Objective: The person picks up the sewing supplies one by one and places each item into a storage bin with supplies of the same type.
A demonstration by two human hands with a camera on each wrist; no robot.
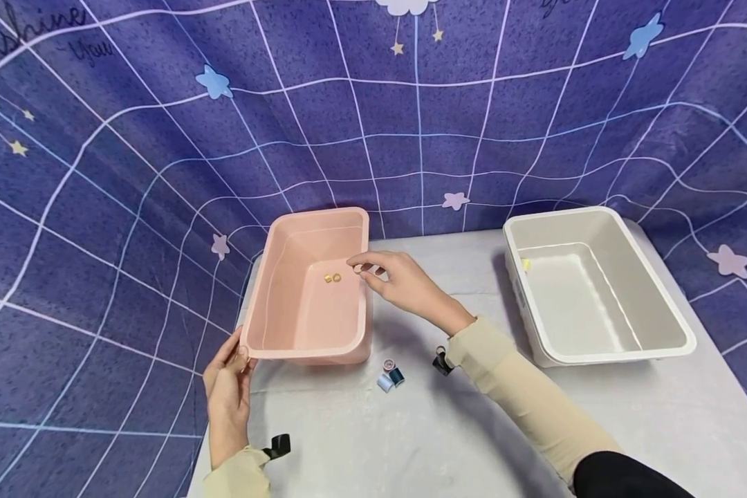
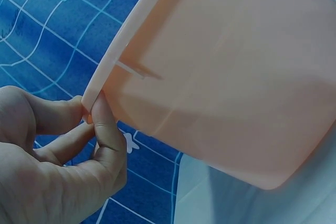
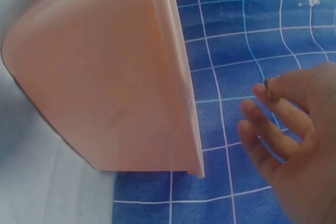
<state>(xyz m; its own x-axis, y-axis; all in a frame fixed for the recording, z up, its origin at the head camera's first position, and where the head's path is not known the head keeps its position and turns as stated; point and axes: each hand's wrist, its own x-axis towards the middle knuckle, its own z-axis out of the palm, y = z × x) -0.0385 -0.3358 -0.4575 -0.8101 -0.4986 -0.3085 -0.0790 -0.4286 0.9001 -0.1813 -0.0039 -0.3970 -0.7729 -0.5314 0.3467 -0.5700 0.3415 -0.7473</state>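
Observation:
My left hand [image 1: 227, 391] pinches the near-left corner of the pink bin's rim [image 1: 305, 354]; the left wrist view shows thumb and fingers on that rim [image 2: 128, 40]. Above the bin's right side, my right hand [image 1: 398, 280] pinches a small ring [image 3: 271, 89] between thumb and index finger. The other fingers of that hand [image 3: 302, 129] are loosely bent. Two small gold rings [image 1: 337, 277] lie on the bin's floor, close together.
Several spools of thread, among them a light blue spool [image 1: 384, 382] and a dark spool [image 1: 396, 375], stand or lie in front of the pink bin. A white bin [image 1: 597, 357] stands at the right, with a small yellow thing [image 1: 526, 265] inside. A patterned purple-blue curtain [image 1: 386, 152] hangs behind.

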